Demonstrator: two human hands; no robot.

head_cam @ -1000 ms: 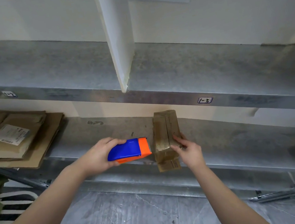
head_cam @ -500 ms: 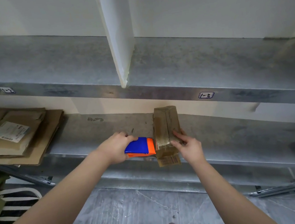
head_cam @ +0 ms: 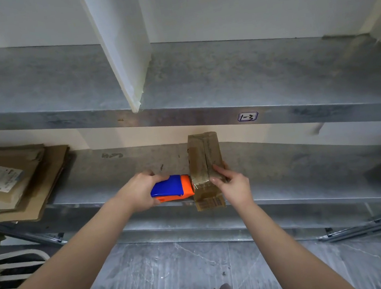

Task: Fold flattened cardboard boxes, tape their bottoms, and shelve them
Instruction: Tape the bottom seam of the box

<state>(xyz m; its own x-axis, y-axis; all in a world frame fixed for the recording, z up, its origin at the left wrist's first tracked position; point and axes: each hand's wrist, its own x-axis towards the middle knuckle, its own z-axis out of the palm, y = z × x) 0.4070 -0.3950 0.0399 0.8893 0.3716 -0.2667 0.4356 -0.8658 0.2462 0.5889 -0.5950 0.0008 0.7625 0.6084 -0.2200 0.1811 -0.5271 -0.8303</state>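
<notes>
I see the left grip (head_cam: 140, 192) clenched round the blue-orange tape dispenser (head_cam: 170, 188), orange nose touching the box's left side. Right grip (head_cam: 235, 183) is grasping the cardboard box (head_cam: 202, 157) on the lower shelf (head_cam: 285, 167). The box's near end overhangs the front edge. Flattened cardboard stack (head_cam: 19, 188) sits well apart, left.

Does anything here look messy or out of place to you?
The small cardboard box sticks out past the front edge of the lower shelf, its end flap hanging down. At left, the flattened cardboard stack lies askew and also overhangs the edge.
</notes>
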